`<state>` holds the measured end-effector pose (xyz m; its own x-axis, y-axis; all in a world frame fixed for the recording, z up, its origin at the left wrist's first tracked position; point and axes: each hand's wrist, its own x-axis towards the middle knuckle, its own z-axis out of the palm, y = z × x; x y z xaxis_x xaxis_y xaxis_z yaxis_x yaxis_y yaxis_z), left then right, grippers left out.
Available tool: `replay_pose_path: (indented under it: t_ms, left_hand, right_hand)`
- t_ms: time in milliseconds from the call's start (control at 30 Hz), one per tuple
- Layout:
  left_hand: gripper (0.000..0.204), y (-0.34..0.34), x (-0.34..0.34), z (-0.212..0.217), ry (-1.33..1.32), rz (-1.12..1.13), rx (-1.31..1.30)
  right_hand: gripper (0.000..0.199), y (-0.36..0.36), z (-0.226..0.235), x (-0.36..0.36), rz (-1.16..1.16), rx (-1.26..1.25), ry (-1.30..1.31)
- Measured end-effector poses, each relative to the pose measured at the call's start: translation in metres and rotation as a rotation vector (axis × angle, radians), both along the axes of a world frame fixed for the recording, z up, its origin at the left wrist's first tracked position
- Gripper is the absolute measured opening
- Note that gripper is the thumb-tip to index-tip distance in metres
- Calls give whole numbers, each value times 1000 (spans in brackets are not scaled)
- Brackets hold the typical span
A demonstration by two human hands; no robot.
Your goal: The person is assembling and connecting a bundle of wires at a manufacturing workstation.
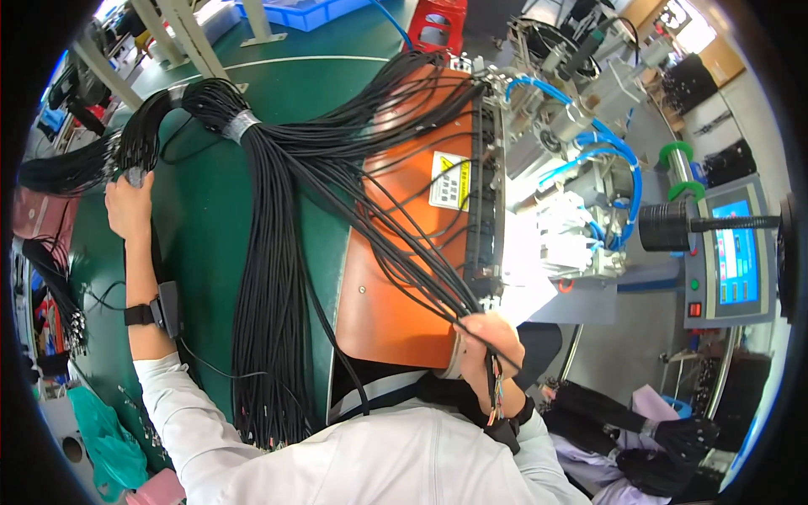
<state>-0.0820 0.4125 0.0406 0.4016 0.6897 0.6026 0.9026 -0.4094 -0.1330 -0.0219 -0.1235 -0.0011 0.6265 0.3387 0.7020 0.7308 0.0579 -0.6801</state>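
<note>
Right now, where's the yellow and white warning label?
In the head view, the warning label is right of centre on the orange panel, just left of the dark strip and higher in the picture than the right hand.

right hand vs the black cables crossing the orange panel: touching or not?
Touching. The head view shows the right hand closed around the bunched black cables, with coloured wire ends hanging out below the fist.

The right hand (pixel 491 341) hides part of its black cables (pixel 444 291); glare obscures part of the machine (pixel 581 236).
</note>
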Motion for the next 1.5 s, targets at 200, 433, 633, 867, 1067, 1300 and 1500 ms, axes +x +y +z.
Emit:
replay_pose_path:
  t_ms: [200, 433, 633, 867, 1067, 1300, 1500]
  left_hand:
    - [56, -108, 45, 17, -165, -890, -42]
    - [54, -350, 68, 26, 215, -1905, -573]
    - [29, -372, 86, -13, 204, -2092, -502]
    - [21, -393, 89, -20, -144, -2119, -551]
    - [27, -393, 87, -16, -150, -2151, -508]
    - [29, -393, 87, -20, -335, -2143, -525]
    - [28, -395, 83, -22, -237, -2096, -375]
  right_hand:
    - [23, 1, 7, 11, -153, -1, 382]
    - [25, -22, 14, 15, -15, 1, 206]
    - [26, -57, 6, 21, 1, -40, 278]
    - [24, -64, -22, 19, 7, 307, 588]
    - [21, -60, 1, 18, -5, 204, 513]
    - [24, -56, -2, 21, -50, 236, 456]
    - [22, -50, 7, 21, -74, 163, 362]
